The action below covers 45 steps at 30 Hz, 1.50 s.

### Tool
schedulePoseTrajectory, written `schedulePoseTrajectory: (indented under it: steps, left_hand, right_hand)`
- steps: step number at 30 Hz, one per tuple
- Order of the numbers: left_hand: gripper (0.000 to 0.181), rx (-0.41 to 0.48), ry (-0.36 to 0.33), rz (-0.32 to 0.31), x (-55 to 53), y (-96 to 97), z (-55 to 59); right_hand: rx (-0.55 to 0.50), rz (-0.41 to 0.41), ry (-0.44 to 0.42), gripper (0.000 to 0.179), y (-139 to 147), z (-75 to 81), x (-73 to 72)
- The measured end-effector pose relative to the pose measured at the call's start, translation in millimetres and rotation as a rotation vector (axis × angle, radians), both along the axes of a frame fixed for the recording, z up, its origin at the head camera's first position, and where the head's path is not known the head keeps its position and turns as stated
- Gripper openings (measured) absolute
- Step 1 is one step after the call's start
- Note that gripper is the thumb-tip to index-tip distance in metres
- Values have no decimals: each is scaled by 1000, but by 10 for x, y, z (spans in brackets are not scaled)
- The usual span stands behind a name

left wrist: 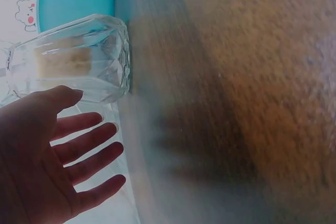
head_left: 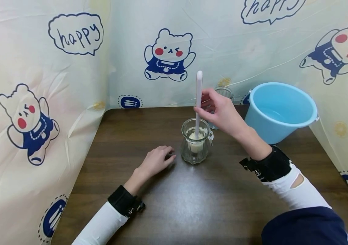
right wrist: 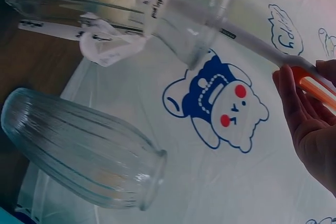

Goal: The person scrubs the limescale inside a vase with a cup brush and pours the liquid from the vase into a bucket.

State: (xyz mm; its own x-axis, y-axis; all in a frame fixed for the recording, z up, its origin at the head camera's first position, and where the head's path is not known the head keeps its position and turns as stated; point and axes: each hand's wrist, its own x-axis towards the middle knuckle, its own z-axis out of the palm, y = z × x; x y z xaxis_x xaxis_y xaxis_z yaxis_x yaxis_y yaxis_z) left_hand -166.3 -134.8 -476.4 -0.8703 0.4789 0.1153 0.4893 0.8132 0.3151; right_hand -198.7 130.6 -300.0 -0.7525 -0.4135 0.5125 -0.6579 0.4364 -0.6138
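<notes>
A clear faceted glass jar (head_left: 193, 156) stands upright on the table, with a white ribbon with dark print (right wrist: 113, 48) tied at its neck. Inside it is the cream sponge head (left wrist: 65, 62) of a long bottle brush (head_left: 199, 90). My right hand (head_left: 221, 110) pinches the brush's white handle above the jar's mouth; an orange part of the handle (right wrist: 314, 88) shows between the fingers in the right wrist view. Just left of the jar, my left hand (head_left: 156, 158) rests low over the table, fingers loosely spread and holding nothing, thumb close to the glass.
Behind the right hand stands a ribbed clear glass vase (right wrist: 86, 148), partly hidden in the head view. A light blue bucket (head_left: 279, 127) is at the back right of the brown wooden table (head_left: 125, 136). Printed cloth (head_left: 125, 68) hangs along the back and sides.
</notes>
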Motion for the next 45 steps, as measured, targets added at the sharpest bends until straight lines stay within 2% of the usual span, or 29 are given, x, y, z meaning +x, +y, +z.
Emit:
schedulePoseTrajectory:
  steps: [12, 23, 32, 37, 45]
  left_hand:
    - [28, 1, -1, -4, 10, 9, -23]
    - [26, 24, -4, -7, 12, 29, -37]
    - [26, -4, 4, -11, 10, 4, -18]
    - [26, -3, 8, -17, 0, -5, -18]
    - [27, -4, 1, -8, -20, 13, 7]
  right_hand:
    - [-4, -12, -67, 39, 69, -296, 41]
    - [-7, -73, -117, 39, 184, -367, 52]
    - [-80, -101, -281, 41, 231, -388, 60]
    - [-106, -108, -247, 40, 286, -394, 79]
    - [-273, -21, -131, 31, 395, -418, 83]
